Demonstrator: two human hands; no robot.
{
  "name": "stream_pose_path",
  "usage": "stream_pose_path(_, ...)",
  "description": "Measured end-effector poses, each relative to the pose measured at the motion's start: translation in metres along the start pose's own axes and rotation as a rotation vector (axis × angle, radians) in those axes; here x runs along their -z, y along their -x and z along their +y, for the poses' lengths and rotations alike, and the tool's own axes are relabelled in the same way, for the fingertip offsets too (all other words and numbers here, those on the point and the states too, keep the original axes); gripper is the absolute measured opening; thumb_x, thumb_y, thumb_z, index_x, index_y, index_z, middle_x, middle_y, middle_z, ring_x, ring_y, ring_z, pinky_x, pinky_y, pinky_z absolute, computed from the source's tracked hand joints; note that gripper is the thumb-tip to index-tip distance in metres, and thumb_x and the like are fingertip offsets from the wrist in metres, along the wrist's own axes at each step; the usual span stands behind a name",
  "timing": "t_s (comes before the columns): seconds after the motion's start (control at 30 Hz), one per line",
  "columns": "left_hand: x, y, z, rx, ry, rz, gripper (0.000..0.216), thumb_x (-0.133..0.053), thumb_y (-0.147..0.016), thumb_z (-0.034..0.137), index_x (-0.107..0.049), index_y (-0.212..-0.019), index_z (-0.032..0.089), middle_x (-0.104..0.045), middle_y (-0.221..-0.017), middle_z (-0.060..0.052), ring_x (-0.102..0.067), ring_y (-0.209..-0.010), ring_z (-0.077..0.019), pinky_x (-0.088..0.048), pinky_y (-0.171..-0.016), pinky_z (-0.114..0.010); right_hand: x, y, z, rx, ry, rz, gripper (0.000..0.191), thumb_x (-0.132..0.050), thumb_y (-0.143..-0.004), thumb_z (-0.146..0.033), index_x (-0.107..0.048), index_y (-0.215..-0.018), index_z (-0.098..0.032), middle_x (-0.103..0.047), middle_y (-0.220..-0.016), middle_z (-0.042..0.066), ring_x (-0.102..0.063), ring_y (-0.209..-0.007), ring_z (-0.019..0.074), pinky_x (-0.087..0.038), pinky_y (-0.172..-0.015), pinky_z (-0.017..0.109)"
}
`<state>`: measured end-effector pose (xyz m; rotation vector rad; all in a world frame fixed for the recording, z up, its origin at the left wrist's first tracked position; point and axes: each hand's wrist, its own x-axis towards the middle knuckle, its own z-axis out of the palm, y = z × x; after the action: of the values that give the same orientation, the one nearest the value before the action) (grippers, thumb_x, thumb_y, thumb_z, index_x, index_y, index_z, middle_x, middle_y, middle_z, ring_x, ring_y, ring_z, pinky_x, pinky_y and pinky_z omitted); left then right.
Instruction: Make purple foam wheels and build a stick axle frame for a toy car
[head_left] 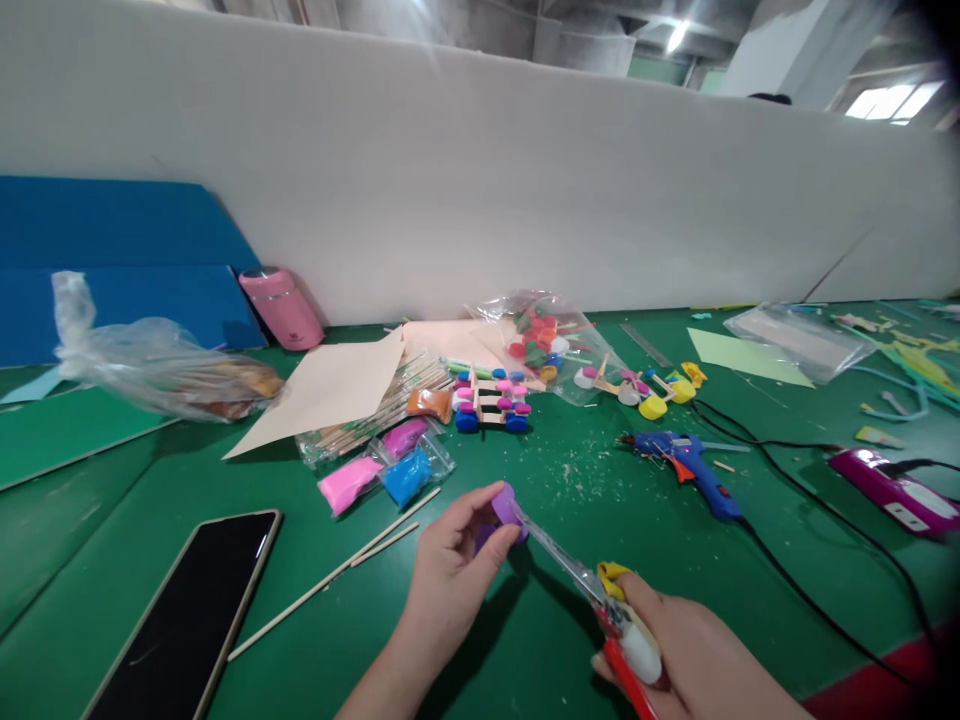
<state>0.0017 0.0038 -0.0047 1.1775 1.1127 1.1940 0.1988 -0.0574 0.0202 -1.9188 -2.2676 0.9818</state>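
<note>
Near the front middle of the table, my left hand [457, 560] pinches a small purple piece [506, 508], which looks like a bottle cap, between thumb and fingers. My right hand [690, 650] is closed around a red-handled tool [559, 552] with a long shiny blade, apparently scissors. Its tip reaches the purple piece; whether it cuts in, I cannot tell. A yellow wrapping [613, 580] and a white oval part [640, 655] show beside the right fingers. Part of the purple piece is hidden by my left fingers.
A blue glue gun [697, 470] lies to the right, its cord trailing forward. Small stick-built cars [491, 403] stand behind my hands. At left are a phone [187, 615], wooden sticks [330, 580] and colored clay packets [407, 478]. A pink flask [283, 310] leans farther back.
</note>
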Motion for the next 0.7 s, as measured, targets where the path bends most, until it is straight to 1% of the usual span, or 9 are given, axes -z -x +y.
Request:
stream_pose_path(0.13, -0.0007, -0.0001, 0.0004, -0.007, -0.013, 0.006, 0.032, -0.065, -0.067, 0.023, -0.061, -0.097, 0.015, -0.068, -0.084, -0.006, -0.063, -0.072, -0.0166, -0.053, -0.068, -0.029, -0.0018, -0.0013, 0.0013, 0.003, 0.01, 0.01, 0.017, -0.047, -0.076, -0.034, -0.049, -0.082, -0.018, -0.066, -0.069, 0.009, -0.059, -0.055, 0.0222, -0.036, -0.049, 0.026)
stream_pose_path(0.3, 0.0002, -0.0001, -0.0017, -0.037, -0.055, 0.022, 0.032, -0.064, -0.067, 0.022, -0.061, -0.098, 0.015, -0.067, -0.088, -0.006, -0.063, -0.076, -0.0174, -0.053, -0.071, -0.029, -0.0017, -0.0021, 0.0008, 0.012, 0.015, 0.029, 0.011, -0.048, -0.075, -0.03, -0.048, -0.078, -0.019, -0.064, -0.068, 0.006, -0.058, -0.054, 0.0189, -0.035, -0.048, 0.024)
stream_pose_path(0.5, 0.0041, 0.0004, -0.0094, -0.123, -0.162, 0.035, 0.034, -0.064, -0.069, 0.021, -0.061, -0.102, 0.015, -0.067, -0.095, -0.008, -0.062, -0.085, -0.0187, -0.049, -0.079, -0.031, -0.0047, -0.0012, -0.0023, 0.001, -0.114, 0.023, 0.013, -0.052, -0.07, -0.031, -0.045, -0.074, -0.02, -0.061, -0.063, 0.002, -0.055, -0.052, 0.0159, -0.035, -0.046, 0.022)
stream_pose_path(0.63, 0.0035, 0.0008, -0.0065, -0.099, -0.127, 0.018, 0.033, -0.063, -0.069, 0.021, -0.06, -0.102, 0.015, -0.068, -0.091, -0.008, -0.063, -0.079, -0.0179, -0.051, -0.074, -0.03, -0.0041, -0.0004, -0.0027, 0.044, -0.153, 0.018, 0.013, -0.05, -0.071, -0.032, -0.043, -0.071, -0.021, -0.058, -0.06, 0.0, -0.05, -0.049, 0.0132, -0.035, -0.046, 0.021)
stream_pose_path(0.7, 0.003, 0.0009, -0.0034, -0.074, -0.098, 0.01, 0.032, -0.063, -0.07, 0.021, -0.06, -0.101, 0.014, -0.068, -0.09, -0.007, -0.064, -0.077, -0.0174, -0.052, -0.072, -0.029, -0.0015, 0.0004, -0.0026, 0.071, -0.171, 0.02, 0.013, -0.051, -0.072, -0.033, -0.045, -0.071, -0.021, -0.057, -0.061, -0.001, -0.049, -0.051, 0.0128, -0.037, -0.047, 0.021)
